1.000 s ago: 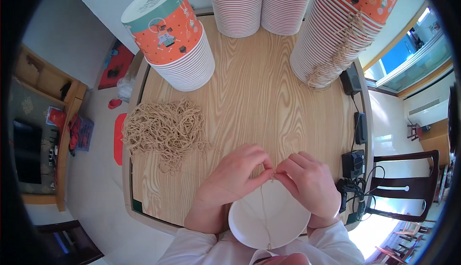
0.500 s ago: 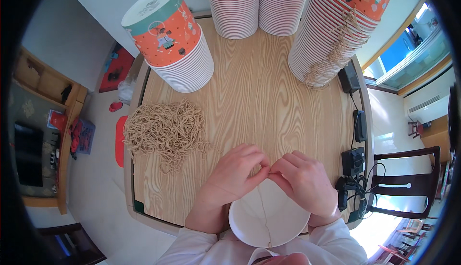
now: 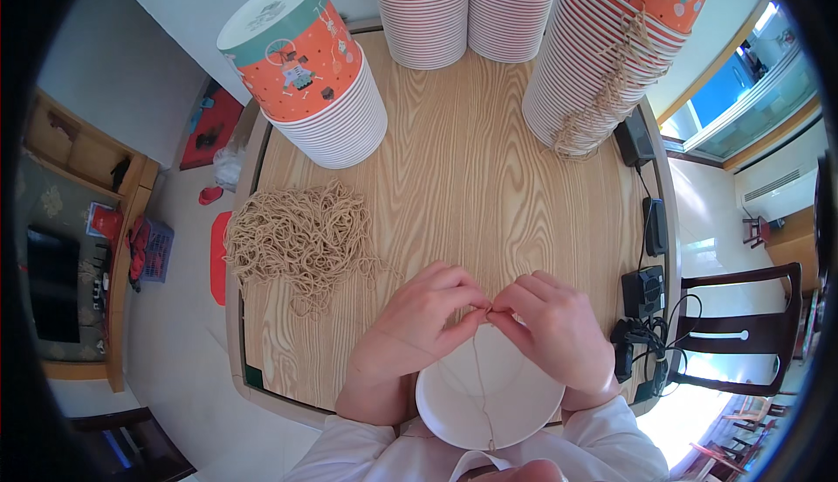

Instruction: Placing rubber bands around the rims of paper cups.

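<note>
Tan string (image 3: 479,368) pinched between left hand (image 3: 417,320) and right hand (image 3: 552,329) above white cup (image 3: 489,390).

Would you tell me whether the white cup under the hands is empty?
Empty apart from a string: the white cup shows a bare white inside crossed by one thin string.

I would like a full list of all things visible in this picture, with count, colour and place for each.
Paper cup stacks: five, orange, teal and white, along the far side of the table; the right one has strings on.
Twine pile: one, beige, left part of the table.
Table: one, light wood, centre.
White cup: one, at the near edge, under the hands.
Twine piece: one, beige, hanging over the white cup.
Black devices with cables: several, right edge of the table.
Chair: one, dark wood, right.
Left hand: grip pinching the twine piece.
Right hand: grip pinching the same twine piece.
</note>
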The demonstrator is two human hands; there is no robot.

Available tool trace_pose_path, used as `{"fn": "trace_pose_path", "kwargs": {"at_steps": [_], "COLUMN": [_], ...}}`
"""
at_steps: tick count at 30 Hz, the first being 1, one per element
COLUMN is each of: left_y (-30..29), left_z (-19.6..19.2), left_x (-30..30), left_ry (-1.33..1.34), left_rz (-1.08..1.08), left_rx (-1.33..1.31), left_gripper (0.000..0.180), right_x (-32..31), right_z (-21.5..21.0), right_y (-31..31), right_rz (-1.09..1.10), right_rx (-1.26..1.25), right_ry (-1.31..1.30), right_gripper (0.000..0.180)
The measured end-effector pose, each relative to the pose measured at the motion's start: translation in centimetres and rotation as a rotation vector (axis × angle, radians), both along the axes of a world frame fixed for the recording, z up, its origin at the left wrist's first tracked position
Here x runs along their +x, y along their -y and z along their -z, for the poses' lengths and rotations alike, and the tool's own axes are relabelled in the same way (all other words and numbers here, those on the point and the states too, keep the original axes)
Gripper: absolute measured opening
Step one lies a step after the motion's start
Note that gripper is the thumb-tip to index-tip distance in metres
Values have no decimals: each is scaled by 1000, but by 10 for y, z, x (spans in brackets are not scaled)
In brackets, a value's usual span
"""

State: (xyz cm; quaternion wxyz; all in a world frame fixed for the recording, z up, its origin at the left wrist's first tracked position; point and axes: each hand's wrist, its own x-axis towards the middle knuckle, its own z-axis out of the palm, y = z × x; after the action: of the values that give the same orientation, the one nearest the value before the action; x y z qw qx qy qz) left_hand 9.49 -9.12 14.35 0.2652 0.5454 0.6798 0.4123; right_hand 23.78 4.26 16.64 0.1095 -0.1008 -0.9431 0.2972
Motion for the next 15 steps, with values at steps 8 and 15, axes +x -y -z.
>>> {"fn": "trace_pose_path", "kwargs": {"at_steps": [8,15], "left_y": [-2,-2], "left_z": [1,2], "left_x": [0,2], "left_ry": [-31,-59], "left_rz": [-17,-75], "left_rx": [-13,8], "left_gripper": [13,16], "right_x": [1,0], "right_z": [0,-1], "right_y": [-6,-7], "right_rz": [-31,-33], "right_rx": [-63,-92], "right_ry": [7,34], "right_gripper": [10,11]}}
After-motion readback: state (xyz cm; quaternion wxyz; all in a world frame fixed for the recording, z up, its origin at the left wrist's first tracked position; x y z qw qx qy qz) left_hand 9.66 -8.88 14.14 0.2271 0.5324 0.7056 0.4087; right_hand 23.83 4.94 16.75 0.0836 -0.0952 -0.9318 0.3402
